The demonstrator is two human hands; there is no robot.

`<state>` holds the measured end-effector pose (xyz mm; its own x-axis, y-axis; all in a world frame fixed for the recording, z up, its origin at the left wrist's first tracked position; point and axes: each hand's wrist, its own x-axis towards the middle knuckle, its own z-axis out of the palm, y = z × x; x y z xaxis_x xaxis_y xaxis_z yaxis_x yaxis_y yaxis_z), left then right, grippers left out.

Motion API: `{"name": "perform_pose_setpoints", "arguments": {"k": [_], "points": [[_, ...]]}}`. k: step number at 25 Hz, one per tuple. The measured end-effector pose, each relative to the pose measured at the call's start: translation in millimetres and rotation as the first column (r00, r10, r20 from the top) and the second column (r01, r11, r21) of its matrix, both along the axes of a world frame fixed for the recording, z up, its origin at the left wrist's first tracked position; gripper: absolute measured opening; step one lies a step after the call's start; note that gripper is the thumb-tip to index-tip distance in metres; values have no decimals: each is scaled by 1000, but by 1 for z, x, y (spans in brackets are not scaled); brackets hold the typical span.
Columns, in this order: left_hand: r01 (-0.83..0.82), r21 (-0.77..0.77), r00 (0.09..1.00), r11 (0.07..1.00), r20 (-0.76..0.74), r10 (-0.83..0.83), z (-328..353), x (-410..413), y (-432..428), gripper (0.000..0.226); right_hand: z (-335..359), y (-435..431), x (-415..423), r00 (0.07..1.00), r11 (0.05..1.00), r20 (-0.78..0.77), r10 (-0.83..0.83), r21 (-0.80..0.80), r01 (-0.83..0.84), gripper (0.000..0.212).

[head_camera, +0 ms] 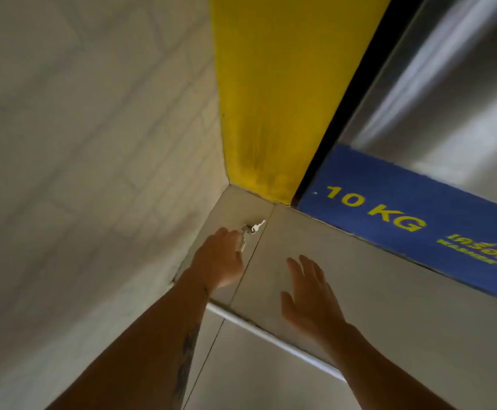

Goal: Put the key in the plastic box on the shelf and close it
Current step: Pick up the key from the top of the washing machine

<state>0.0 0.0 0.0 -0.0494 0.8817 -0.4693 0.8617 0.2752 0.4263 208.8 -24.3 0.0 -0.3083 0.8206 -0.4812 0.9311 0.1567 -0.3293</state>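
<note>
Left hand (219,258) reaches the key (251,230) on the tiled ledge (359,279), fingers curled at it, grip unclear; right hand (309,291) open, empty; next, lift it; box unseen.

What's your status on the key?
Left hand at the keys, fingertips touching, grip unclear. Right hand open, empty. Plastic box not in view. Nothing in the way.

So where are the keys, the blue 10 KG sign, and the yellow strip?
keys (252,230): head view, on the ring joining them.
blue 10 KG sign (389,202): head view, on the blue ground above the lettering.
yellow strip (270,99): head view, on its middle.
</note>
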Motion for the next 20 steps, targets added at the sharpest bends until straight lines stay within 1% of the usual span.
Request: {"name": "perform_pose_setpoints", "arguments": {"k": [2, 4, 6, 7, 10, 12, 14, 15, 17, 20], "points": [[-30, 162, 999, 986, -5, 32, -31, 9, 15, 42, -29, 12, -1, 1000, 998, -10, -26, 52, 26, 76], [-8, 251, 999, 968, -35, 17, -54, 22, 27, 53, -51, 21, -6, 1000, 997, -18, -24, 78, 25, 79], [53, 308, 990, 950, -143, -9, -76, 33, 29, 56, -69, 18, -7, 999, 992, -29, -14, 125, 17, 84], [81, 338, 977, 938, -212, -8, -81, 35, 30, 53, -73, 16, -6, 1000, 987, -23, -9, 158, 12, 87], [81, 418, 966, 905, -256, 32, -93, 33, 35, 35, -82, 16, -3, 1000, 981, -14, -8, 193, 11, 92], [167, 447, 959, 879, -280, -39, -96, 30, 33, 26, -81, 15, -3, 999, 981, -39, -19, 192, 26, 92], [257, 438, 946, 861, -296, -132, -94, 23, 26, 24, -79, 14, -4, 998, 985, -51, -23, 170, 31, 93], [263, 423, 949, 867, -277, -153, -88, 19, 23, 24, -77, 15, -4, 999, 989, -44, -18, 148, 24, 94], [192, 383, 974, 904, -189, -126, -71, 14, 16, 21, -70, 21, -2, 1000, 998, -5, -1, 57, 1, 97], [-32, 289, 999, 957, 22, 26, -30, 12, 3, 16, -36, 40, 3, 998, 989, 56, 29, -146, -21, 96]]}}
